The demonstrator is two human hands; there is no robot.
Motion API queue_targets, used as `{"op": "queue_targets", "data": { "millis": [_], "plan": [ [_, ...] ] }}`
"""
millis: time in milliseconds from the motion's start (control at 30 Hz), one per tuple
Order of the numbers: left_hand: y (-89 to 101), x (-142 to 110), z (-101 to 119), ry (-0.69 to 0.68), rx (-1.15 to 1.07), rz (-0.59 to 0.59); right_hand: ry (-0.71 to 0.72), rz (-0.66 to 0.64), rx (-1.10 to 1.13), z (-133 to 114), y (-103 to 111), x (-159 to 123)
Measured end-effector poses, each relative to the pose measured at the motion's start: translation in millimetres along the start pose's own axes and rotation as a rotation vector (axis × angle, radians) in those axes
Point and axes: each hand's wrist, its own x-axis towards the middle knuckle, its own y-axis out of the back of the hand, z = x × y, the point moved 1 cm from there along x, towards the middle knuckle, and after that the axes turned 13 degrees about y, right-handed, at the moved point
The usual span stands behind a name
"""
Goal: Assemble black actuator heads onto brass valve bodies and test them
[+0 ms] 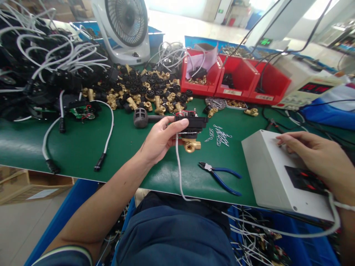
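My left hand [159,140] grips a black valve unit with a brass fitting [190,133] just above the green mat; a white cable [179,173] hangs from it toward my lap. On the right, my right hand [313,155] rests on top of a white test box [271,173], fingers curled down onto its surface beside a black panel with red switches [303,179]. Blue-handled pliers [222,177] lie on the mat between the two hands. A small heap of wire clips [220,136] lies just right of the valve.
A pile of black and brass valve parts [146,92] covers the back of the green mat [83,144]. Black units with white cables [41,66] fill the left. A white fan [124,29], three red bins [235,79], a display unit [307,88] and a grey mallet [142,118] stand behind.
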Motion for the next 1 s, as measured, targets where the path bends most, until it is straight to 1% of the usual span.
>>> {"op": "queue_targets", "data": {
  "millis": [433,700,900,1000],
  "plan": [
    [-0.1,-0.3,0.0,-0.018,-0.001,-0.018,0.059,0.001,-0.019,14.6,-1.5,7.1],
    [-0.2,-1.6,-1.3,-0.020,0.006,-0.018,0.054,-0.006,-0.032,7.6,0.4,2.1],
    [0.3,-1.0,-1.1,-0.019,0.009,-0.022,0.081,-0.001,-0.027,10.6,-1.2,3.2],
    [0.1,-1.2,-0.9,-0.016,0.008,-0.021,0.055,-0.004,-0.023,7.5,-0.7,2.0]
  ]
}}
